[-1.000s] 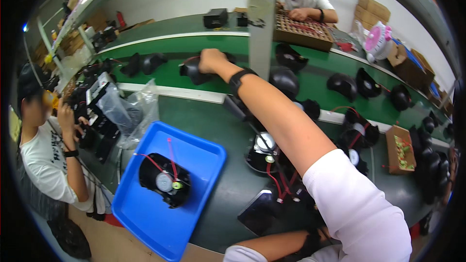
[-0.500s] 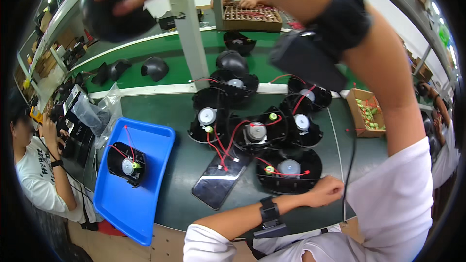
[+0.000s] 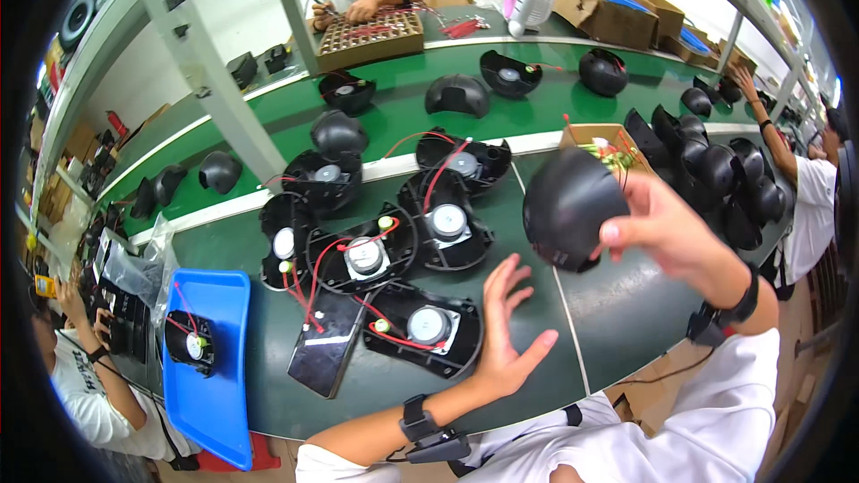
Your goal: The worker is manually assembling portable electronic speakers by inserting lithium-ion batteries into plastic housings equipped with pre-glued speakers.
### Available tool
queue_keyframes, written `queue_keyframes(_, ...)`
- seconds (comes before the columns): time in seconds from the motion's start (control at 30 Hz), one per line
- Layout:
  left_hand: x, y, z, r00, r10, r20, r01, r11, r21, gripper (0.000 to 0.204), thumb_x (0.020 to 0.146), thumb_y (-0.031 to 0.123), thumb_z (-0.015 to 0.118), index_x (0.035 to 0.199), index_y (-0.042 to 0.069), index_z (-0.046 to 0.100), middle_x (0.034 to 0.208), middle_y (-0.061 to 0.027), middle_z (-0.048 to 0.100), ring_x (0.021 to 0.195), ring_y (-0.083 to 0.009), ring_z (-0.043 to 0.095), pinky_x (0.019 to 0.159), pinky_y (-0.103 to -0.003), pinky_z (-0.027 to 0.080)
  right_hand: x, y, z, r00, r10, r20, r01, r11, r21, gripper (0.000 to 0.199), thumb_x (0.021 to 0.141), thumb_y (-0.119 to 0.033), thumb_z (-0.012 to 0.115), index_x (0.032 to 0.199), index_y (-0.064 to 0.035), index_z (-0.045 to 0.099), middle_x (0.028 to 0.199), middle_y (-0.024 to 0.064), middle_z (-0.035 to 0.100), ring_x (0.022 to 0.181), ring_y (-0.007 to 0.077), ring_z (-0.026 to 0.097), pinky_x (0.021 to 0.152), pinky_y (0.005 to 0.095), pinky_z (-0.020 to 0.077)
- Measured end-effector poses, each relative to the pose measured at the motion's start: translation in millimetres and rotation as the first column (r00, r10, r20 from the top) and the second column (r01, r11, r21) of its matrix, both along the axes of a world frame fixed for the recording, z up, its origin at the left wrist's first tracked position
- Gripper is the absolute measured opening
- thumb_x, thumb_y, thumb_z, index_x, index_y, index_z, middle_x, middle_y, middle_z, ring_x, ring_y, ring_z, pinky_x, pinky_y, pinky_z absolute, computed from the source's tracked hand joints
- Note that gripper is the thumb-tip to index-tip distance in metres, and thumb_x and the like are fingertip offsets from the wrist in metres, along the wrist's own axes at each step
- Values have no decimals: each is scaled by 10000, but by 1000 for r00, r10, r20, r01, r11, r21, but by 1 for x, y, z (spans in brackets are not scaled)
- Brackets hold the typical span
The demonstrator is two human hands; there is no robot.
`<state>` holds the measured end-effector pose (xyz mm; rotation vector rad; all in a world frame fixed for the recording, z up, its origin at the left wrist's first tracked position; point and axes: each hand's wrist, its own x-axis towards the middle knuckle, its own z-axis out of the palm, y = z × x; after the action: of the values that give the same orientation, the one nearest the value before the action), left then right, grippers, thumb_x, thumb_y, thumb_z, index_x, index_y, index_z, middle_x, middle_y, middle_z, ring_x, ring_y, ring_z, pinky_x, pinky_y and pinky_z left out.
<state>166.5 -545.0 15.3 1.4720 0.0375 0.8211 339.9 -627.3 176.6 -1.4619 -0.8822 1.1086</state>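
tray: blue tray [image 3: 210, 394] at left front tabletop edge, holds 1 fan [image 3: 190, 342]
right hand [image 3: 667, 233]: grips black dome cover [image 3: 573, 207]
left hand [image 3: 506, 326]: fingers spread wide, holds nothing
hidden: cover's inside

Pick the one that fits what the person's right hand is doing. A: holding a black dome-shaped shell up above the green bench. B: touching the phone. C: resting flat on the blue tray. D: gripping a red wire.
A: the right hand has its fingers around the black dome-shaped shell, raised over the green bench, while the left hand hangs open beside the fan assemblies.
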Motion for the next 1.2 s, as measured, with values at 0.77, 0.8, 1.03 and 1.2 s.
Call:
queue_keyframes(0.77,22,11,4,907,-421,-36,218,540,-813,863,828,633,298,1386,-24,254,1308,-253,418,1069,-423,530,860,-494,483,187,-27,-98,-18,236,972,90,968,-233,109,689,-98,651,783,-90,706,728,113,594,754,284,598,693,374,494)
queue_keyframes(0.8,21,12,5,908,-418,-36,216,539,-814,863,828,633,298,1386,-24,254,1308,-253,418,1069,-423,530,860,-494,483,186,-19,-102,-76,222,972,94,972,-215,122,661,-111,674,775,-111,716,741,84,613,799,261,592,721,363,493)
queue_keyframes(1.03,16,14,5,893,-444,-75,208,555,-805,872,825,627,295,1381,-43,247,1312,-260,406,1072,-421,525,869,-495,478,193,-5,-104,-231,352,907,115,936,-334,138,611,-159,713,748,-164,724,723,24,639,879,201,572,742,331,500)
queue_keyframes(1.2,17,14,2,884,-464,-58,237,551,-800,867,824,622,301,1374,-48,253,1301,-269,406,1075,-428,520,873,-496,476,187,-22,-75,-174,144,974,167,979,-114,244,665,-107,701,899,-69,644,746,70,621,779,200,584,695,297,484)
